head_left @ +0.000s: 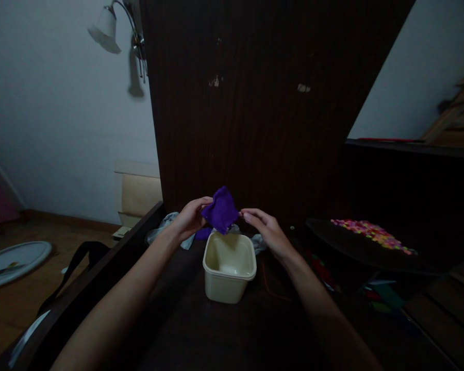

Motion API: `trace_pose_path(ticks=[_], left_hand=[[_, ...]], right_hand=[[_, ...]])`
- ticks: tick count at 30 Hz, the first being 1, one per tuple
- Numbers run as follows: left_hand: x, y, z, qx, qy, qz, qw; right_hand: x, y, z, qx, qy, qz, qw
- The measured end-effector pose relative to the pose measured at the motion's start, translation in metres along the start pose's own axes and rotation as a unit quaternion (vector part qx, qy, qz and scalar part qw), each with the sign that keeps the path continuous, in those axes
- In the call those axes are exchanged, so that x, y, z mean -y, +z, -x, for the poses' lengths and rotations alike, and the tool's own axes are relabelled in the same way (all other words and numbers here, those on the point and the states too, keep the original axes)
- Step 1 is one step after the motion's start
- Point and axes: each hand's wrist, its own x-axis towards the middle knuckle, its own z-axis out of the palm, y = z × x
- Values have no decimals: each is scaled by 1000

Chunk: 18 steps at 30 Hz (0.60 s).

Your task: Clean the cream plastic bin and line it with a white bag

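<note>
A small purple piece of cloth [222, 210] is stretched between my two hands, above the far rim of a cream plastic tub [226, 288]. My left hand [191, 217] grips its left edge, fingers partly hidden behind it. At the cloth's right corner, my right hand [266, 226] pinches with thumb and fingertips. The tub stands upright on the dark surface, and the part of its inside that shows holds nothing. Behind the tub lie another bit of purple fabric [203, 234] and crumpled pale grey cloth or plastic [169, 221].
A dark wooden panel [247, 113] rises behind the work surface. At the right, a dark board [325, 232] carries many small bright pieces [371, 234]. A raised wooden edge [112, 270] runs along the left. A lamp [106, 32] hangs on the wall.
</note>
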Motion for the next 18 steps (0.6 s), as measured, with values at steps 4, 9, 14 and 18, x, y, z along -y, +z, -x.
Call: trace_pose_path(ticks=[4,9,14,18], left_hand=[[-10,30,14,46,-20,30,998],[-8,44,23,74,-41,65,994],[3,40,35,59,-37,42,997],[8,38,53,49,-30,-24,998]], right_hand=[[15,14,8,85,86,-161,979],[23,22,16,-2,99,-264,960],[26,20,24,-66,100,-245,962],[25,18,33,-63,83,-206,973]])
